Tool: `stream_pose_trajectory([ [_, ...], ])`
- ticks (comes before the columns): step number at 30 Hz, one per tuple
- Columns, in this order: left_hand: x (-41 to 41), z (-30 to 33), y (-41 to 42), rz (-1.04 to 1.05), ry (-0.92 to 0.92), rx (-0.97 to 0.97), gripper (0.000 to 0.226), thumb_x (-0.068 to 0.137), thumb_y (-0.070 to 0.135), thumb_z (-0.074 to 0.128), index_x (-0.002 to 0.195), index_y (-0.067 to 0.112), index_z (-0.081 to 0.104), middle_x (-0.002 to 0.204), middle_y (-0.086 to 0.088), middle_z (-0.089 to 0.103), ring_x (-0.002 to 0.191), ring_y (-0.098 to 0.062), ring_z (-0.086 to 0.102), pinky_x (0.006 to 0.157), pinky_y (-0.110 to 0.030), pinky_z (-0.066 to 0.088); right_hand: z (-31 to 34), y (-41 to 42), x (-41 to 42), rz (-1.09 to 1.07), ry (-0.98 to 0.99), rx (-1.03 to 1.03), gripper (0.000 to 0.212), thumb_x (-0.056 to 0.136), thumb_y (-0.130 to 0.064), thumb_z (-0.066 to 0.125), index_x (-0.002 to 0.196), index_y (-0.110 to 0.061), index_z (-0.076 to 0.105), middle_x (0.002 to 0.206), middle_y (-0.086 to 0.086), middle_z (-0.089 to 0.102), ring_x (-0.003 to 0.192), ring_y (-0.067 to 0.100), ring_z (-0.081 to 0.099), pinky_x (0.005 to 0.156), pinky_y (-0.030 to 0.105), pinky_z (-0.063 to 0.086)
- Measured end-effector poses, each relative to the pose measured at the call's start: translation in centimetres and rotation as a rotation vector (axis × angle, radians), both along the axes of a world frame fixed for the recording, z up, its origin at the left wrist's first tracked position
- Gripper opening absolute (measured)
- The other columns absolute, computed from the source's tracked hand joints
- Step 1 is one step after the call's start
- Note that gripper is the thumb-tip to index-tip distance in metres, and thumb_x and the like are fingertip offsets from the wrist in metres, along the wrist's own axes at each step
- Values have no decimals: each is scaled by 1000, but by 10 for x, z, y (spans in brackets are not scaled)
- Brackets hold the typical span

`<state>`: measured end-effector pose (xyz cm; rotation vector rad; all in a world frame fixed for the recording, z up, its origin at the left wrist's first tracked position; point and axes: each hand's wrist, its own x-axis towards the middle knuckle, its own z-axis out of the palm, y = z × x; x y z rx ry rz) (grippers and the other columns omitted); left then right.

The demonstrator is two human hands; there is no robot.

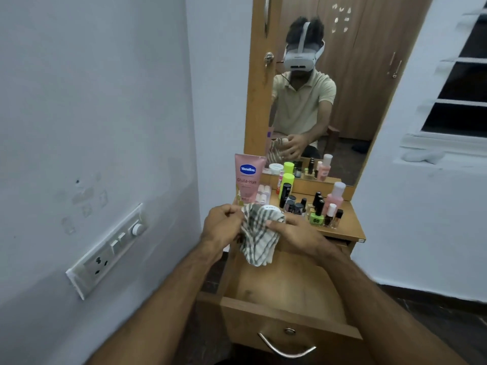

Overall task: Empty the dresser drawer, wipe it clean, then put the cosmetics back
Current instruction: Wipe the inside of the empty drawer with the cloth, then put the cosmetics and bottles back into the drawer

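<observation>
The wooden dresser drawer (287, 291) is pulled out below me, its bare bottom showing nothing inside. Above its back end both hands hold a white cloth with dark checks (257, 235). My left hand (222, 226) grips the cloth's upper left edge in a fist. My right hand (295, 233) grips its right side with the fingers curled into the fabric. The cosmetics stand on the dresser top (350, 227): a pink Vaseline tube (247, 177), a neon green bottle (286, 185), a pink bottle with a white cap (336, 196), a green nail polish (317, 216) and several small dark bottles.
A mirror (316, 88) above the dresser reflects a person in a headset holding the cloth. A white wall with a switch and socket panel (105, 248) runs along the left. A louvred window (461, 88) is on the right. The drawer front carries a metal handle (286, 346).
</observation>
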<state>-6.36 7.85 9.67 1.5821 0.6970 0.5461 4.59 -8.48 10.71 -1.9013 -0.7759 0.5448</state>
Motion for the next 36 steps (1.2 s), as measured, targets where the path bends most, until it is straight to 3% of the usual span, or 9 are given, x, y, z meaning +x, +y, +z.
stream_pose_trajectory([
  [4,4,14,-13,-57,20,171,16,97,14,54,105,24,64,104,3,71,89,-13,67,75,-30,53,10,-46,12,-84,-224,-25,11,100,-25,62,105,-24,71,100,-11,73,95,5,68,77,19,51],
  [7,8,25,-33,-175,28,317,23,104,11,44,118,22,58,115,3,64,98,-12,63,75,-25,51,14,-67,20,-131,-415,-47,17,101,-27,59,115,-26,68,107,-12,72,99,8,67,86,35,57],
  [11,18,35,-56,-227,83,521,27,105,11,42,123,11,62,112,1,64,104,-17,63,89,-31,53,22,-84,23,-287,-339,70,22,98,-26,64,119,-24,60,111,-6,70,103,16,67,91,47,57],
  [16,27,44,-78,-260,2,4,19,102,18,57,99,4,69,98,-16,76,89,-26,73,91,-52,58,19,-91,16,-527,-395,86,31,92,-31,70,121,-21,63,111,-6,72,99,17,67,89,39,55],
  [19,37,55,-100,-253,-58,-210,17,98,13,63,102,-2,70,103,-22,74,81,-24,72,76,-42,63,21,-81,1,-459,-402,96,23,91,-28,73,111,-22,63,96,-13,65,88,11,64,79,31,51],
  [22,44,60,-110,-230,-65,-236,19,97,15,65,108,0,68,89,-13,75,67,-17,71,58,-31,59,23,-76,-8,-354,-406,110,16,91,-23,70,103,-30,62,89,-18,66,78,4,65,71,28,51],
  [26,49,63,-109,-242,-80,-221,21,97,17,66,111,1,67,91,-12,75,77,-22,71,71,-39,62,26,-83,-10,-339,-446,205,21,91,-19,69,111,-25,69,95,-24,66,86,-2,66,74,16,51],
  [31,52,70,-115,-306,-46,-184,44,82,44,81,107,10,70,95,-9,78,89,-25,75,78,-42,60,20,-89,-16,-72,-478,131,51,90,-9,66,140,-19,60,127,-8,55,115,5,55,90,11,45],
  [36,59,75,-110,-317,-86,-232,24,94,2,64,119,5,65,98,-15,76,82,-24,73,71,-39,61,23,-113,-12,-365,-126,525,29,97,-5,59,111,-26,73,119,-11,71,108,7,67,82,17,56],
])
